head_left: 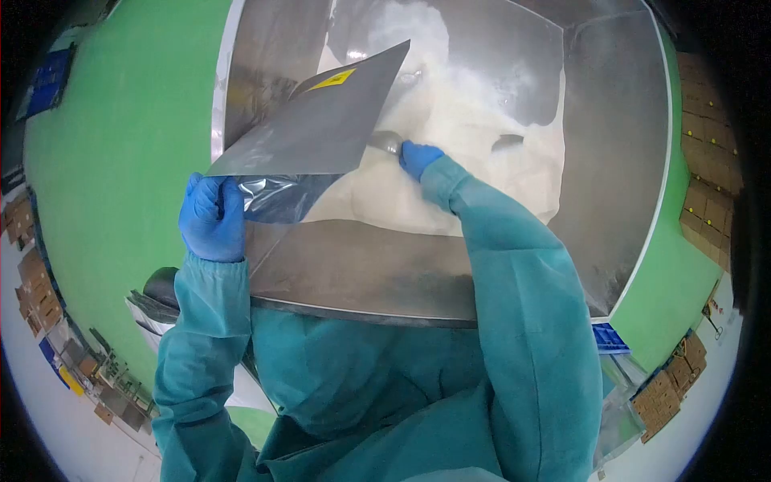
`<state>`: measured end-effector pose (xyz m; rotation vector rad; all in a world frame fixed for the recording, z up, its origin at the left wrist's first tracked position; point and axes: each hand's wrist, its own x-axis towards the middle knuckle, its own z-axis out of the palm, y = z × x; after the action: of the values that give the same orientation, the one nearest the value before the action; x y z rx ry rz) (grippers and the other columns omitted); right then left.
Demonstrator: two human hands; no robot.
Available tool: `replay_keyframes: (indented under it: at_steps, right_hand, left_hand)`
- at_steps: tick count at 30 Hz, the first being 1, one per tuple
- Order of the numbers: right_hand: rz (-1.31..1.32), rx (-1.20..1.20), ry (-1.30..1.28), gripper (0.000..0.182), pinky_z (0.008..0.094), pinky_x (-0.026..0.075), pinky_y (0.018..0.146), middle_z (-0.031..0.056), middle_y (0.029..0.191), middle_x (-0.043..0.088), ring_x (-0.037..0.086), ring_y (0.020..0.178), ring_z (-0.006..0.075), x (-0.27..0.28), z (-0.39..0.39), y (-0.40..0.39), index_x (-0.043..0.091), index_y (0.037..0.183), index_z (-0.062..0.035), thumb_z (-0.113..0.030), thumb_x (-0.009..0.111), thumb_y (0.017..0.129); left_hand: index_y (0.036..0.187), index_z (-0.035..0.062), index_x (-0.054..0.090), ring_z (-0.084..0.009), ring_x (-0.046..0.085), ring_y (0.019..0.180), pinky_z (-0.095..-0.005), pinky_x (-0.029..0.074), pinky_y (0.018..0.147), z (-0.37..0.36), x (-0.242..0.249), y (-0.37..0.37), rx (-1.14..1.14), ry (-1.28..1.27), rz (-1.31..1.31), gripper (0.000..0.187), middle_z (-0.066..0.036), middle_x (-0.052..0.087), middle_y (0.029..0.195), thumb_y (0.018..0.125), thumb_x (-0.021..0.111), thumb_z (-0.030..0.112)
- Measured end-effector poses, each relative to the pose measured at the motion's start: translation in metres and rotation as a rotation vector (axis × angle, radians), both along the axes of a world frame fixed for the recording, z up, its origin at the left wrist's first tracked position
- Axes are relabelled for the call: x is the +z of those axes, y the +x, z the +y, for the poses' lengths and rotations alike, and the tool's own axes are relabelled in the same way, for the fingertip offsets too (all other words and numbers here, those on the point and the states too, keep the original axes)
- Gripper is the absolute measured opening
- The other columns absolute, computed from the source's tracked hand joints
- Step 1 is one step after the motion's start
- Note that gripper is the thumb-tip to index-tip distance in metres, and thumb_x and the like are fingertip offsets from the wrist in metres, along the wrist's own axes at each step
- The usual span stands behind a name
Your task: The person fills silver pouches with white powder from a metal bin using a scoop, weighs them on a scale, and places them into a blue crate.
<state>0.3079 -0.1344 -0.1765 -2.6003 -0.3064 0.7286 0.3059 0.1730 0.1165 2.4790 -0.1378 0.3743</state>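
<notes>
My left hand [212,217], in a blue glove, is closed on the near corner of a grey foil bag [321,124] with a yellow label [333,79]. The bag is tilted over the left part of a metal bin, and its shiny silver underside shows below the edge. My right hand [420,159], gloved in blue too, is closed around a scoop [387,143], whose rounded metallic end points left toward the bag. Pale powder [450,193] lies under and around the scoop, spread across the bin's floor. Part of the scoop is hidden behind the bag.
The wide metal bin [614,161] has raised walls, its near rim [361,313] close to my body. Green floor [120,161] surrounds it. Cardboard boxes [708,153] stand at the right, and more boxes [38,293] lie at the far left.
</notes>
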Motion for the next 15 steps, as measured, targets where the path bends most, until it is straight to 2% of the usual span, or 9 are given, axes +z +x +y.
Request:
replay_keyframes:
  at_steps: [3,4,6,7,9,11,13,15]
  right_hand:
    - [0.083,0.158,-0.085,0.026,0.0478,0.049,0.07,0.0188,0.082,0.065,0.064,0.074,0.0364,0.02,-0.005,0.004,0.054,0.096,-0.0073,-0.03,0.044,0.088]
    - [0.04,0.271,-0.064,0.025,0.0475,0.049,0.068,0.0168,0.08,0.065,0.064,0.072,0.0359,0.027,-0.01,0.015,0.054,0.095,-0.0079,-0.03,0.044,0.088]
    - [-0.012,0.293,-0.076,0.024,0.0473,0.049,0.066,0.016,0.079,0.064,0.063,0.072,0.0352,0.05,-0.004,0.047,0.054,0.095,-0.0087,-0.03,0.045,0.088]
    - [-0.185,0.244,-0.02,0.024,0.0476,0.049,0.064,0.0143,0.08,0.064,0.063,0.071,0.0349,0.05,-0.003,0.063,0.054,0.092,-0.009,-0.031,0.045,0.088]
    - [-0.041,-0.16,0.075,0.03,0.0401,0.049,0.08,0.0161,0.102,0.064,0.061,0.095,0.0334,0.029,0.015,0.122,0.063,0.103,-0.0095,-0.026,0.042,0.09]
    - [0.081,-0.211,0.006,0.033,0.0392,0.048,0.083,0.0145,0.107,0.063,0.059,0.103,0.0314,0.007,0.037,0.175,0.063,0.108,-0.01,-0.029,0.041,0.09]
    - [-0.036,0.019,-0.152,0.035,0.0393,0.048,0.085,0.014,0.109,0.063,0.058,0.105,0.0305,-0.003,0.047,0.183,0.062,0.11,-0.0105,-0.03,0.04,0.09]
    - [0.034,0.097,-0.086,0.035,0.0396,0.048,0.085,0.0138,0.109,0.063,0.059,0.105,0.0305,-0.016,0.056,0.133,0.062,0.11,-0.0106,-0.03,0.04,0.09]
  left_hand:
    - [0.085,0.0023,0.063,-0.0156,0.045,0.054,-0.0264,0.038,0.051,0.007,-0.001,0.005,-0.032,0.022,-0.016,0.015,-0.006,0.047,0.063,0.074,0.062,-0.008]
    - [0.085,0.0023,0.063,-0.0156,0.045,0.054,-0.0265,0.038,0.051,0.008,-0.002,0.006,-0.033,0.016,-0.007,0.015,-0.006,0.047,0.062,0.074,0.062,-0.008]
    - [0.086,0.0023,0.063,-0.0156,0.045,0.054,-0.0265,0.038,0.051,0.01,-0.003,0.007,-0.033,0.013,0.006,0.015,-0.006,0.048,0.062,0.074,0.062,-0.008]
    - [0.086,0.0023,0.063,-0.0155,0.045,0.054,-0.0265,0.038,0.05,0.01,-0.003,0.008,-0.034,0.016,0.007,0.015,-0.006,0.048,0.062,0.074,0.062,-0.008]
    - [0.085,0.0024,0.063,-0.0158,0.046,0.054,-0.0267,0.038,0.05,0.01,-0.004,0.009,-0.031,0.008,0.013,0.015,-0.006,0.048,0.062,0.074,0.062,-0.007]
    - [0.085,0.0025,0.063,-0.0165,0.046,0.054,-0.0273,0.038,0.05,0.01,-0.004,0.009,-0.027,-0.006,0.025,0.014,-0.006,0.048,0.062,0.074,0.062,-0.007]
    - [0.089,0.0008,0.063,-0.0188,0.052,0.062,-0.0277,0.043,0.058,0.008,-0.004,0.009,-0.028,0.081,0.043,0.016,-0.009,0.053,0.071,0.076,0.061,-0.007]
    - [0.091,0.0001,0.062,-0.0202,0.056,0.066,-0.0284,0.046,0.062,0.012,-0.002,0.003,-0.035,0.12,0.081,0.016,-0.01,0.055,0.075,0.077,0.06,-0.006]
